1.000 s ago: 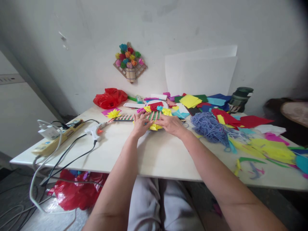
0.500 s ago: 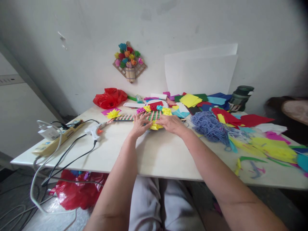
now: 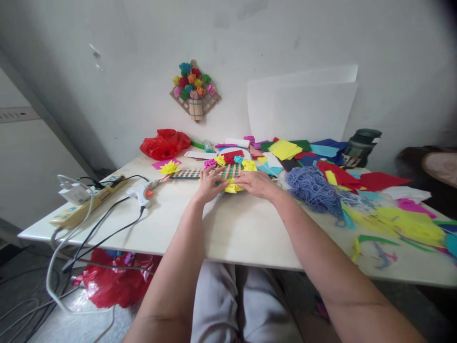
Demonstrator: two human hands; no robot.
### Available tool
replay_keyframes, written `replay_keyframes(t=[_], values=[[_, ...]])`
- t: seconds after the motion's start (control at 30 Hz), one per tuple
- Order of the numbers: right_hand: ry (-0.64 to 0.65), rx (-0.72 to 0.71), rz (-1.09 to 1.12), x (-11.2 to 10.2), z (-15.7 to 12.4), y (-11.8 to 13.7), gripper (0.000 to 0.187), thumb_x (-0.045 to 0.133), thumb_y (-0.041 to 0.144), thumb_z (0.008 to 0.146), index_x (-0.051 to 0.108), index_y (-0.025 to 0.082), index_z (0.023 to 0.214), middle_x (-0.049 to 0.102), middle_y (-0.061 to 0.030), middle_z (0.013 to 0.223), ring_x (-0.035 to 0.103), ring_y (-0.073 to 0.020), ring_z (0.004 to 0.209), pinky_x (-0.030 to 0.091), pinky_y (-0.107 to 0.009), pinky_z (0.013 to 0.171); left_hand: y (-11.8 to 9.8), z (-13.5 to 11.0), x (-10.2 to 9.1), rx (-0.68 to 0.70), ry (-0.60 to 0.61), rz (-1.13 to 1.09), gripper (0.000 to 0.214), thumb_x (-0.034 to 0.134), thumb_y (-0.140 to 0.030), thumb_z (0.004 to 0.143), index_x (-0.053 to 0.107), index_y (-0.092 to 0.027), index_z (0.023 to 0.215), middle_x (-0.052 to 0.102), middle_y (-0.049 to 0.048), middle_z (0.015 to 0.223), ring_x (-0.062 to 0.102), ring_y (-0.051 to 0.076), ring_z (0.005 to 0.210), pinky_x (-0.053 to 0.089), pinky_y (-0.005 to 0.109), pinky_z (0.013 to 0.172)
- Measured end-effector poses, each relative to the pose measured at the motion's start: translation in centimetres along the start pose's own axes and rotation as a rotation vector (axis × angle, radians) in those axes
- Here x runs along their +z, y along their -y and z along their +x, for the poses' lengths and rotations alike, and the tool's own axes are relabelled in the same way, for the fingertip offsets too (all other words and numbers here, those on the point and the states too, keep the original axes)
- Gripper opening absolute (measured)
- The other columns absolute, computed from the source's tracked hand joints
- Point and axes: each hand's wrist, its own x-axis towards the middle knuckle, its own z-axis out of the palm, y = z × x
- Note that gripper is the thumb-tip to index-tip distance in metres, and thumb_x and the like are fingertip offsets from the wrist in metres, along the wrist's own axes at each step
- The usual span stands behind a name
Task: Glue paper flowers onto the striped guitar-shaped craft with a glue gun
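Observation:
A craft piece (image 3: 187, 174) with a green and pale pink lattice lies across the middle of the table, edged with crepe-paper flowers in pink, yellow, red and blue. My left hand (image 3: 210, 184) rests over the lattice, fingers spread, its thumb reaching toward a yellow paper flower (image 3: 233, 187) at the near edge. From the other side, my right hand (image 3: 257, 184) has its fingers closed in a pinch at that same flower. The fingers partly cover the flower and the lattice. A separate-looking yellow flower (image 3: 169, 167) sits by the lattice's left end.
A white glue gun (image 3: 140, 191) lies left, its cord running to a power strip (image 3: 85, 202). Right of my hands is a heap of blue-grey yarn (image 3: 312, 188). Paper sheets (image 3: 285, 149), a dark bottle (image 3: 362, 147) and a red plastic bag (image 3: 165, 144) stand or lie farther back.
The whole view has shifted slightly. Both hands stay at the craft piece, with little visible movement; the right fingers remain pinched at the yellow flower.

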Motion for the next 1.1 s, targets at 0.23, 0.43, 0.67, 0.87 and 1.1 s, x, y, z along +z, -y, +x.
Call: replay_keyframes(t=[0.23,0.43,0.67,0.87,1.1], values=[[-0.026,-0.033,0.008,-0.3,-0.3,-0.1,0.027,0.05,0.023,0.085,0.066,0.029,0.105,0.06,-0.0021,0.104,0.056,-0.0142,0.083,0.035,-0.023,0.063,0.1,0.1,0.2,0.034,-0.01,0.046,0.022,0.053,-0.036,0.081,0.061,-0.022,0.065,0.045,-0.0051,0.136,0.025,0.026,0.13,0.007,0.054,0.108],[-0.006,-0.045,0.019,-0.4,-0.2,-0.1,0.026,0.049,0.023,0.086,0.067,0.027,0.104,0.06,-0.0043,0.102,0.055,-0.0142,0.08,0.033,-0.023,0.061,0.4,0.0,0.2,0.031,-0.088,0.051,0.018,0.056,-0.038,0.08,0.064,-0.025,0.07,0.049,-0.0042,0.133,0.029,0.025,0.128,0.011,0.052,0.108],[0.027,-0.042,0.082,-0.3,-0.1,-0.4,0.027,0.049,0.021,0.086,0.066,0.026,0.106,0.06,-0.0049,0.099,0.054,-0.0141,0.08,0.034,-0.023,0.062,0.7,-0.2,0.0,0.022,-0.065,0.017,0.014,0.059,-0.036,0.078,0.066,-0.024,0.075,0.047,-0.002,0.134,0.025,0.025,0.13,0.011,0.049,0.108],[0.05,-0.023,0.129,0.1,0.0,-0.9,0.026,0.05,0.025,0.086,0.067,0.026,0.105,0.06,-0.0053,0.098,0.054,-0.0146,0.084,0.037,-0.023,0.066,0.7,-0.2,-0.4,-0.013,-0.022,-0.012,0.022,0.049,-0.033,0.085,0.068,-0.024,0.076,0.047,-0.0028,0.135,0.024,0.023,0.13,0.012,0.049,0.109],[0.045,0.01,0.115,0.1,-0.1,-1.2,0.025,0.051,0.03,0.085,0.068,0.028,0.104,0.059,-0.0045,0.097,0.056,-0.0152,0.084,0.037,-0.024,0.067,0.6,-0.4,-0.8,-0.006,-0.045,-0.029,0.013,0.059,-0.033,0.076,0.066,-0.023,0.071,0.047,-0.002,0.135,0.021,0.026,0.132,0.013,0.049,0.109]])
